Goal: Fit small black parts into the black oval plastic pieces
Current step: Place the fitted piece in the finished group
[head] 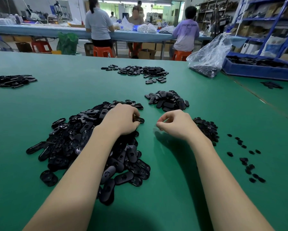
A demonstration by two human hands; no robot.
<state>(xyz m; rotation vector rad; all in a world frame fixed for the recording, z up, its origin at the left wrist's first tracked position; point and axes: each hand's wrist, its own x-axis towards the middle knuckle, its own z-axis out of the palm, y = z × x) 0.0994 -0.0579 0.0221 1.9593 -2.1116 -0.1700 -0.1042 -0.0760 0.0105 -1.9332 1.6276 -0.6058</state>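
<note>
Black oval pieces lie in a flat heap (11,80) at the far left edge of the green table (70,94). Nearer to me, left of the middle, is the big pile of oval pieces (76,139), many with the hollow side up, and my left forearm lies across this pile. My left hand (123,120) is at the right upper edge of the pile, with the fingers curled down, and it holds one oval piece (139,120) that shows out past my fingertips. Just right of it, apart and not touching, is my right hand (174,125), above the bare table; the thumb and first fingers are bent together as for a pinch, but I cannot tell if a small part is between them. Behind my hands, a little to the right, there is a smaller heap of oval pieces (168,100), and farther back a wide scattered group (140,71). Behind my right wrist is the pile of small black parts (206,129), and more small parts (246,160) are spread loosely to the right of it. At the far right stand a clear plastic bag (209,57) and a blue tray (256,70) with dark pieces inside.
</note>
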